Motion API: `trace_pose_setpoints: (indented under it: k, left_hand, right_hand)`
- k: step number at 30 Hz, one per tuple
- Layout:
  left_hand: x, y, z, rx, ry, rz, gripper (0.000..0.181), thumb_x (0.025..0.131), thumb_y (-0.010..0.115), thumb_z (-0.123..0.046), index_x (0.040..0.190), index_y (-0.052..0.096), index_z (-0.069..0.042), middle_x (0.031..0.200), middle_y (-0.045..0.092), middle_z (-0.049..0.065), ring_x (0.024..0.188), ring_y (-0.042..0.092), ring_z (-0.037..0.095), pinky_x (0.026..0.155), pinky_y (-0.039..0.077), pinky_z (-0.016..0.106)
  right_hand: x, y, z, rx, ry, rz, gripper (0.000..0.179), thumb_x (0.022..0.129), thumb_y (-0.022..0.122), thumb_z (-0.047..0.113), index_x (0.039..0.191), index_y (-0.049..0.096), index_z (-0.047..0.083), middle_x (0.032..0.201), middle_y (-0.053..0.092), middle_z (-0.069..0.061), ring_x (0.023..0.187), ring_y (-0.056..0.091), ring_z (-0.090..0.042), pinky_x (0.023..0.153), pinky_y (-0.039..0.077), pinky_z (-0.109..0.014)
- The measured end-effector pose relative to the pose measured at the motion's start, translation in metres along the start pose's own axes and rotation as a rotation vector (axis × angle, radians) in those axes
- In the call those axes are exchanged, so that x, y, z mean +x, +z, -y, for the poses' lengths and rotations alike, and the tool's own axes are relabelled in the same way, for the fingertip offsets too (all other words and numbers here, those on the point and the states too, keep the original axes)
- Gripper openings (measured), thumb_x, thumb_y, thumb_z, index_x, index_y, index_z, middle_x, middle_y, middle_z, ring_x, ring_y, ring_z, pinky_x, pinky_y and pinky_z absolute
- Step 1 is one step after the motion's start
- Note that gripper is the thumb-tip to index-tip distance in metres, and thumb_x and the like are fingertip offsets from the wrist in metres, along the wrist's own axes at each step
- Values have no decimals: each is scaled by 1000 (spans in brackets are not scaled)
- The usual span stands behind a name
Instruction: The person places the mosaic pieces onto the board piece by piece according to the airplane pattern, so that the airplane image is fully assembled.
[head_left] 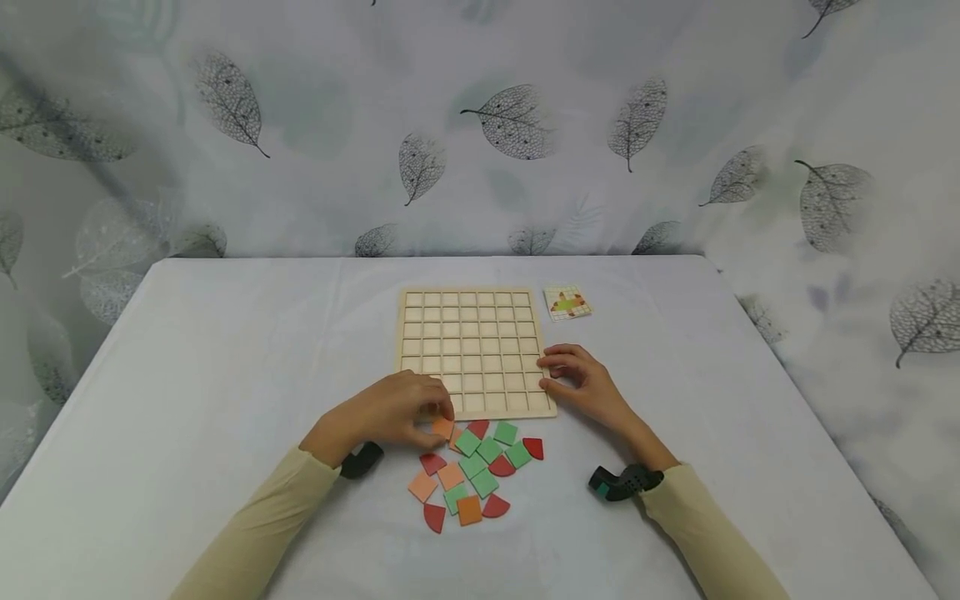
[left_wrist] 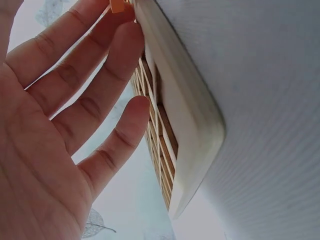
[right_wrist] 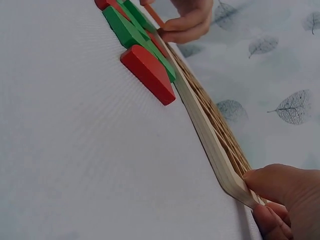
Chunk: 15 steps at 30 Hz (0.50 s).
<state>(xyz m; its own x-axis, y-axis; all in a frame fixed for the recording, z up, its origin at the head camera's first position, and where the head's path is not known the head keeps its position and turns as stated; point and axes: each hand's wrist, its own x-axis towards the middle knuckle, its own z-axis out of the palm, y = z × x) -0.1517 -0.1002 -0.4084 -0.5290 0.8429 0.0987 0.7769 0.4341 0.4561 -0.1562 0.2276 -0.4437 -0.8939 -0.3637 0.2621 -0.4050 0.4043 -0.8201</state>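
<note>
A flat orange square tile, apparently painted wood (left_wrist: 117, 6), sits between the thumb and fingers of the left hand (head_left: 401, 408), which pinches it narrowly at the near left part of a pale wooden board with a raised square grid (head_left: 471, 340). The right hand (head_left: 588, 387) grips the board's right side near the close corner, thumb on top of the frame and fingers at its outer edge. The tile looks light, stiff and hard to damage, though its smooth faces might slip; opposite side edges seem the best place to hold it, leaving its underside free. The board, likely light for its breadth and rigid, should slide easily on the smooth white cloth (head_left: 262, 358), so a steadying hold on the plain rim makes sense. Its thin ridges could catch a tilted tile. Close along the board's near edge lie loose green square tiles (head_left: 485, 482) and red quarter-round tiles (head_left: 497, 506), with more orange ones among them, so low movement there risks nudging them. A small printed picture card (head_left: 567, 303) lies just beside the far right corner. Above the grid nothing blocks a lifted tile, and the cloth gives wide room left and right.
</note>
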Motion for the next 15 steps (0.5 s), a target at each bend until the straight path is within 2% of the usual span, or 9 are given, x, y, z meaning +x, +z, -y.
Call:
trace_pose_setpoints:
  k: [3, 6, 15]
  left_hand:
    - [0, 0, -1, -2, -22, 4, 19, 79, 76, -28, 94, 70, -18, 92, 65, -12, 77, 53, 0, 77, 46, 27]
    - [1, -1, -1, -11, -20, -1, 19, 80, 76, -27, 95, 70, -17, 91, 66, -12, 76, 53, 0, 75, 46, 24]
    - [9, -4, -2, -8, 3, -29, 18, 79, 75, -24, 94, 69, -16, 88, 65, -12, 75, 57, 3, 75, 47, 25]
  right_hand:
    - [-1, -1, 14, -3, -2, 8, 30, 82, 70, -11, 111, 63, -15, 123, 52, -33, 100, 59, -42, 88, 52, -34]
    - [-1, -2, 22, -12, 10, 16, 29, 82, 70, -10, 110, 64, -15, 122, 52, -33, 99, 59, -42, 88, 52, -37]
    - [-1, -3, 25, -14, -7, -4, 26, 82, 70, -10, 107, 66, -13, 121, 53, -32, 104, 57, -41, 88, 51, -33]
